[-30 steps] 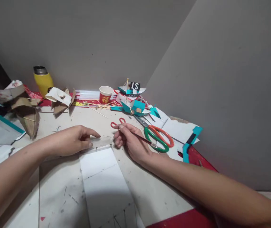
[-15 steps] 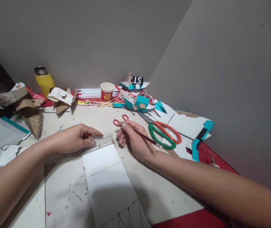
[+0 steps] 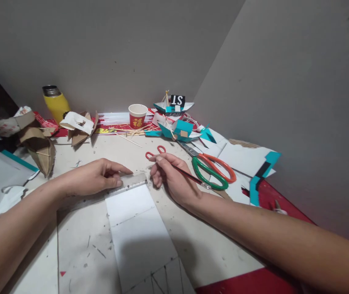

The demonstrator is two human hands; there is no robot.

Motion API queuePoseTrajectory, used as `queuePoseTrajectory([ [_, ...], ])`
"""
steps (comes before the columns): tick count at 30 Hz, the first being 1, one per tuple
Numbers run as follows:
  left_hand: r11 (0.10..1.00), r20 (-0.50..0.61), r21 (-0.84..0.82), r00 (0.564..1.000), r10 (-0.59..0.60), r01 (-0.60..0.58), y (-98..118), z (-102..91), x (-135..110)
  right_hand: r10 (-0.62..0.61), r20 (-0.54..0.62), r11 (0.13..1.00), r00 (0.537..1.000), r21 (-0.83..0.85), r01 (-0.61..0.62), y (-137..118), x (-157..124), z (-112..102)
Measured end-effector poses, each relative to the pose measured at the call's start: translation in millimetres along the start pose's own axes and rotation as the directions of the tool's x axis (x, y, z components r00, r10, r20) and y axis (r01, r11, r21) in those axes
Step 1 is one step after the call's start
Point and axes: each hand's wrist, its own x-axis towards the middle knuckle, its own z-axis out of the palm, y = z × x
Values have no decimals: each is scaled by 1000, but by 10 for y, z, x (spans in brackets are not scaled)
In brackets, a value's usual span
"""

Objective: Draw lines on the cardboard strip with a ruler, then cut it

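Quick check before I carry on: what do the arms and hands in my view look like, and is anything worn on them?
The left hand and right hand are ungloved, and I see no rings. The left forearm and right forearm are bare to the picture's edge: no sleeves, watch or bracelet show.

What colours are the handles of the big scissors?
One handle is green, the other handle orange; the head view shows this best.

A table (image 3: 107, 153), pale and speckled, fills the lower frame, red at lower right. White paper (image 3: 140, 228) lies at bottom centre, a clear ruler (image 3: 134, 179) at its top end. Scissors (image 3: 196, 160) lie right of centre, thin sticks (image 3: 131, 132) upper centre.
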Motion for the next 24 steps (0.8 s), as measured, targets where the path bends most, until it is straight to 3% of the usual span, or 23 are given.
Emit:
queuePoseTrajectory([
  [13,999,13,27,1000,-28,27,0,-27,-6,-2,-1,1000,1000,1,2,0,-3,3],
  [24,998,-7,52,1000,24,-23,-25,-7,5,2,-5,1000,1000,7,-2,3,2,17],
])
